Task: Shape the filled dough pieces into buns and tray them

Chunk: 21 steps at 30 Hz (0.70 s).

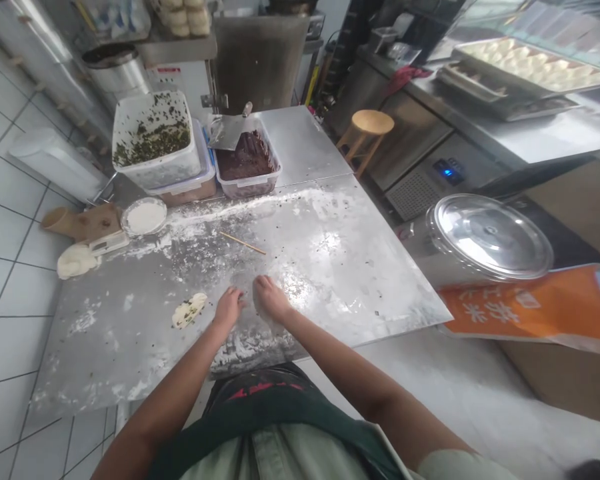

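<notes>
My left hand (229, 306) is low over the floury steel table (325, 267), its fingers loosely bent and apart, with nothing visible in them. Just to the right is my right hand (271, 297), fingers curled together and pointing down at the tabletop. Whatever may be under its fingers is hidden, and its edge is blurred. A flattened piece of dough (189, 311) with green bits lies to the left of my left hand. Beyond both hands a thin wooden stick (243, 243) rests on the table, touched by neither.
At the back stand a white tub of chopped greens (155, 143) and a tub of dark paste (250, 160) with a metal scraper (227, 133) on it. A bowl of flour (144, 217) and a dough lump (77, 261) sit left. Right are a lidded container (490, 233) and a stool (373, 122).
</notes>
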Tool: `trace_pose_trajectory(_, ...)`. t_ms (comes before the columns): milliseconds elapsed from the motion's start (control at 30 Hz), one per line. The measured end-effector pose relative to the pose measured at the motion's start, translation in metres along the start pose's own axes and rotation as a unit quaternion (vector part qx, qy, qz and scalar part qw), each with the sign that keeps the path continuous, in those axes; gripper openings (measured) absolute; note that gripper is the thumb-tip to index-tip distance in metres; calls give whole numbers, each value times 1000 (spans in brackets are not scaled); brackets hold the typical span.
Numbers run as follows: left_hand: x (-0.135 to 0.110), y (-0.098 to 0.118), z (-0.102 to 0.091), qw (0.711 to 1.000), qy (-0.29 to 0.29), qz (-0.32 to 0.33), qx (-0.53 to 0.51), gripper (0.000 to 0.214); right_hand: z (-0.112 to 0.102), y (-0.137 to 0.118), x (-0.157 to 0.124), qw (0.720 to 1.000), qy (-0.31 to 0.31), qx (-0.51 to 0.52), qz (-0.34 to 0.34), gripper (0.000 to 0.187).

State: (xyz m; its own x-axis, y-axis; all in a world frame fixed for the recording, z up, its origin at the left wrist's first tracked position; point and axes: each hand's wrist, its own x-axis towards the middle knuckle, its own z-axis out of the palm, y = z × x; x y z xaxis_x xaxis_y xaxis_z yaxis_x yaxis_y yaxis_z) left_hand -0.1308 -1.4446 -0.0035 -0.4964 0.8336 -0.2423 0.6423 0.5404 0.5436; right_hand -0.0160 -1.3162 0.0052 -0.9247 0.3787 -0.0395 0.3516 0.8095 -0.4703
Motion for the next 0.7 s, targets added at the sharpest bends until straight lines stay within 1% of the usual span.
trace_pose_trajectory(67,-7,1,6,999,-22,28,-13,20,3,-2,-27,998,-31,22,-49,38)
trace_pose_trajectory(100,-10,2,8,999,-30,39,-17,23,4,-1,-41,997,-36,33,-62,40)
trace_pose_trajectory(133,-14,2,10,998,-33,45,-16,28,3,2,-52,997,-33,41,-61,42)
trace_pose_trajectory(167,-17,3,11,999,-30,43,-11,35,0,6,-61,998,-22,43,-40,43)
trace_pose_trajectory(233,-20,4,12,1000,-14,24,6,49,-5,18,-70,998,9,27,54,40)
trace_pose_trajectory(300,-19,7,12,1000,-10,1,27,51,-9,26,-70,988,16,8,155,33)
trace_pose_trajectory(333,-18,9,12,999,-19,-4,34,46,-9,27,-67,983,7,3,186,29)
trace_pose_trajectory(367,-16,11,12,999,-30,-6,41,39,-8,25,-63,980,-7,1,200,25)
trace_pose_trajectory(467,-11,21,14,997,-56,-4,48,19,1,5,-48,982,-43,-8,184,19)
trace_pose_trajectory(533,-9,27,16,997,-60,-9,48,12,9,-12,-38,983,-62,-24,170,18)
trace_pose_trajectory(633,-12,33,17,996,-59,-35,53,20,17,-32,-27,982,-87,-44,160,20)
trace_pose_trajectory(700,-17,34,18,995,-56,-60,55,27,22,-41,-24,983,-96,-50,147,23)
